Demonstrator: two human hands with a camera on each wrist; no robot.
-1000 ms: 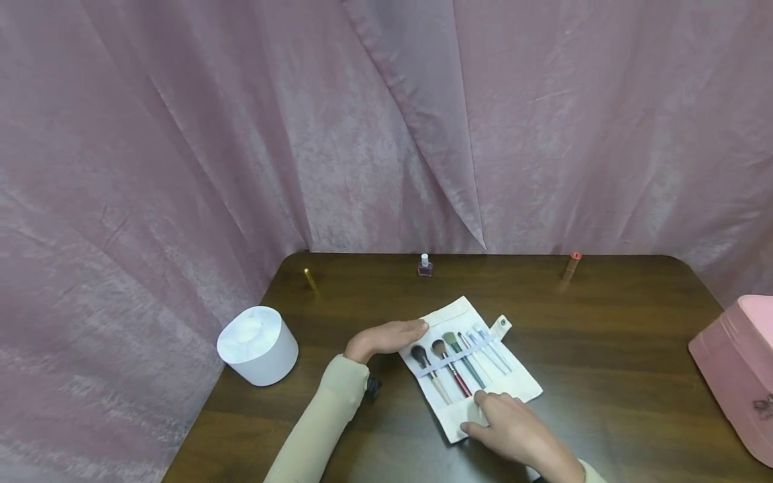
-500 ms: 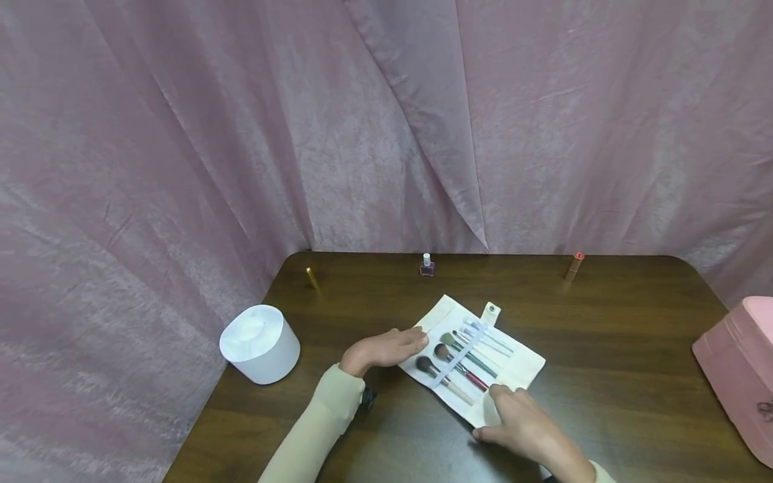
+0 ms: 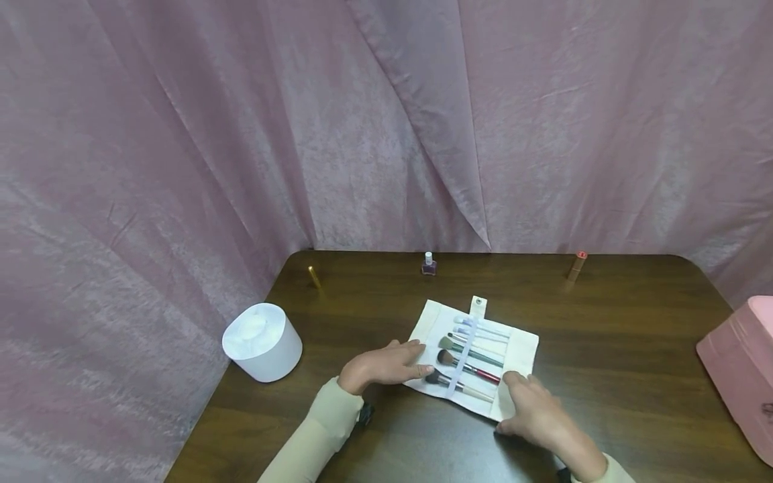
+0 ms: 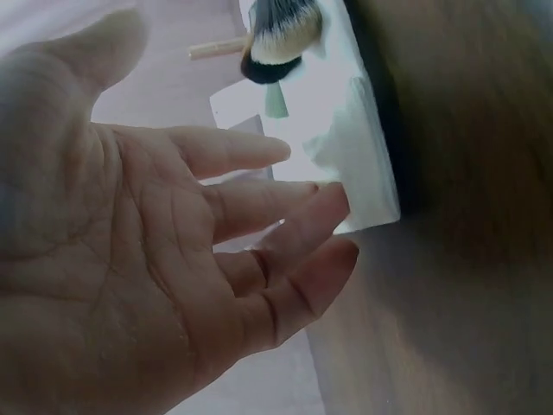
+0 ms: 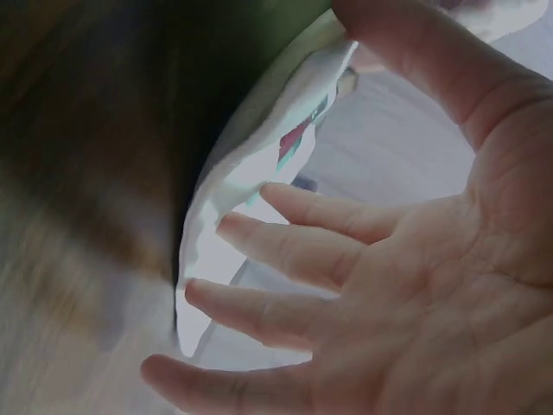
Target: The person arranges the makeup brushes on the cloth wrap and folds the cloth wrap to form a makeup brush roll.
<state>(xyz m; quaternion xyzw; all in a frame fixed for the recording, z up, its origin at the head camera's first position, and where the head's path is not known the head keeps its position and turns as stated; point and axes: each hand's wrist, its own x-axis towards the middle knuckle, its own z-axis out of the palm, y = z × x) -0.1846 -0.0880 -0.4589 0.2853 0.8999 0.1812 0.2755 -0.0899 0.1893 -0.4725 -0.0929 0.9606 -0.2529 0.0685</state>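
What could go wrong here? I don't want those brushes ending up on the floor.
1. The brushes sit under one thin strap; turning the roll further could let them slip out.
2. Both hands, left and right, press only the roll's ends with flat fingers, so the cloth may bunch.
3. The white tub sits near the table edge; the left sleeve could knock it.

my right hand [image 3: 534, 409] covers the near right corner of the brush roll [image 3: 474, 352], so the handle ends there are hidden. the pink case [image 3: 739, 372] at the table's right edge is cut off by the frame. in the right wrist view the table [image 5: 78, 173] is smeared. the three small bottles along the far edge are too small to read.
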